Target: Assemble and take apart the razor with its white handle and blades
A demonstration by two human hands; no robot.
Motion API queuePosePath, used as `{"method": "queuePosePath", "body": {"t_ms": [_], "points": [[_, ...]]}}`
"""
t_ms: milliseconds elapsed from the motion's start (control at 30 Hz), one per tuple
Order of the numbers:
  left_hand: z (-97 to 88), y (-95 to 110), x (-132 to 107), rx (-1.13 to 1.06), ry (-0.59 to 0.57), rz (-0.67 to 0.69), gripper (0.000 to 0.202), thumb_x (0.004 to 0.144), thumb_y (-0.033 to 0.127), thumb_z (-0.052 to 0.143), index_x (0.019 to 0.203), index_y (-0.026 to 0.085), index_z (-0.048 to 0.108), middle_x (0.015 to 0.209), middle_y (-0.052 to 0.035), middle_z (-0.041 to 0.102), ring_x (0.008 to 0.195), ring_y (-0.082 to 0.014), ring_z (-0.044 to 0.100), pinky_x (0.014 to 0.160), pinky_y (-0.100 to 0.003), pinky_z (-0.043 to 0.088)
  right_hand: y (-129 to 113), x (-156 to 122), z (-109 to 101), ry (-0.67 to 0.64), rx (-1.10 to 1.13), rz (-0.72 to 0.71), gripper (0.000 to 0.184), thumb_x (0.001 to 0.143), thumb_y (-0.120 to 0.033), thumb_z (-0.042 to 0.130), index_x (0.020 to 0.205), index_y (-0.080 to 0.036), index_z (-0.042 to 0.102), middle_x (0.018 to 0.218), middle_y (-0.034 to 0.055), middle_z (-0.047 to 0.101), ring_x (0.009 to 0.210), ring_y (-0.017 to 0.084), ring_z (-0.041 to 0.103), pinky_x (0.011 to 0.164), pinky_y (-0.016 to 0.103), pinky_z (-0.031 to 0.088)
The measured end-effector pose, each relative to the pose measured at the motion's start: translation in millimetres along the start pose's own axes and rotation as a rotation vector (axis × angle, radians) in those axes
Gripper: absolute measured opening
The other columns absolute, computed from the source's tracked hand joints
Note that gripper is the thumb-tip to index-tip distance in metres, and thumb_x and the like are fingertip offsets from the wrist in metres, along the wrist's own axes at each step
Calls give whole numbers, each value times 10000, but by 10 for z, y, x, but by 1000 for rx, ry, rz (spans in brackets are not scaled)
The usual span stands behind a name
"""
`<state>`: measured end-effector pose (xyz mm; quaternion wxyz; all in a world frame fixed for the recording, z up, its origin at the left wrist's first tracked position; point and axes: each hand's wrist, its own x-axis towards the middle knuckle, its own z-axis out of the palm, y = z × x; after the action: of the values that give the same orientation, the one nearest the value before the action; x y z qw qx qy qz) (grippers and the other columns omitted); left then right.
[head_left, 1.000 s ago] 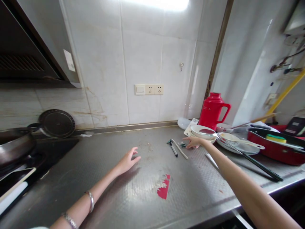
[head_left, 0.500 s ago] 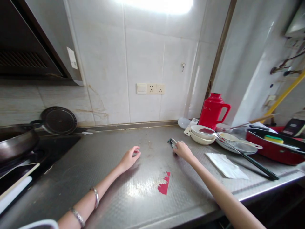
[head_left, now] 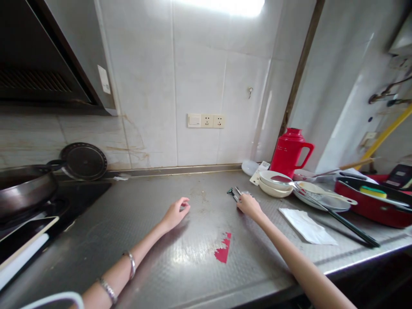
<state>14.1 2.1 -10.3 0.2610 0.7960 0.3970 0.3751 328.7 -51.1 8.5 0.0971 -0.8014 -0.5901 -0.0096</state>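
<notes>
My left hand [head_left: 176,213] hovers just above the steel counter [head_left: 154,262], fingers loosely curved and apart from the thumb, nothing in it. My right hand [head_left: 249,204] is low over the counter, its fingers bent down around a small razor with a dark green T-shaped head [head_left: 229,190]. A slim silvery piece [head_left: 237,190] also sticks out beside it; I cannot tell whether it is separate. Something clear shows by the knuckles, and the fingertips are mostly hidden. Nearer to me, between my forearms, a torn red patch [head_left: 222,251] lies on the counter.
To the right are stacked bowls [head_left: 275,189], a red thermos [head_left: 287,150], a white tissue [head_left: 307,226], a black-handled utensil [head_left: 354,228] and a red pan [head_left: 370,206] with a sponge [head_left: 373,192]. At left, a pot [head_left: 28,186] stands on the stove beneath the hood.
The view has shifted slightly, so the scene sits a little further right. By my right hand, the razor head and the silvery piece look further apart. My left hand has hardly moved.
</notes>
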Motion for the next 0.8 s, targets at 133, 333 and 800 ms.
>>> {"method": "queuePosePath", "body": {"t_ms": [133, 333, 800], "points": [[-31, -18, -13, -1, 8, -4, 253, 785, 344, 503, 975, 190, 568, 903, -55, 665, 877, -176, 623, 814, -318, 476, 21, -1, -57, 5, 21, 20, 250, 798, -248, 442, 866, -168, 669, 955, 163, 662, 885, 249, 623, 674, 284, 426], [-61, -73, -43, -12, 20, -14, 251, 796, 341, 491, 972, 178, 564, 922, -67, 664, 880, -175, 622, 795, -310, 480, 322, 49, -170, 75, 45, 134, 270, 786, -225, 426, 821, -140, 679, 892, 175, 670, 831, 270, 641, 610, 275, 407], [-37, -82, -60, -29, 36, -26, 239, 790, 338, 489, 928, 171, 589, 920, -80, 674, 866, -181, 623, 767, -299, 482, 459, 148, 24, 16, 169, 144, 155, 668, -232, 572, 738, -149, 684, 780, 117, 685, 776, 220, 642, 615, 236, 415]]}}
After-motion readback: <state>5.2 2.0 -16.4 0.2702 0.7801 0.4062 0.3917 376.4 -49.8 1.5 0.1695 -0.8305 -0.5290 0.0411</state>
